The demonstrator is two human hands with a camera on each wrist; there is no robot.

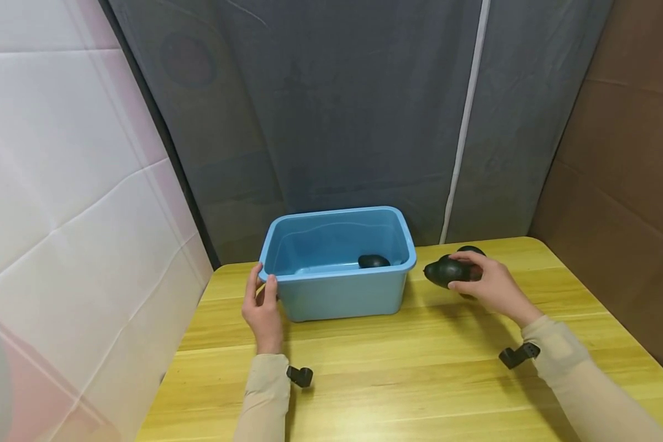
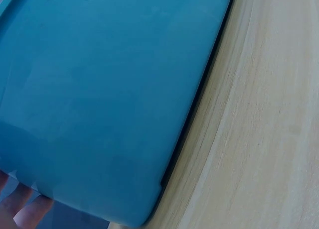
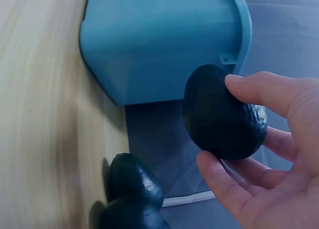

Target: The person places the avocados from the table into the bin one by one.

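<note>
A blue plastic bin stands on the yellow wooden table with one dark avocado lying inside it. My left hand holds the bin's front left corner, thumb on the front wall and fingers on the side wall. My right hand holds a second dark avocado in the air just right of the bin's rim, pinched between thumb and fingers. In the right wrist view this avocado hangs beside the bin's end wall.
More dark avocados lie on the table behind my right hand, one showing in the head view. A grey curtain hangs behind the table, a white wall stands left and a brown panel right.
</note>
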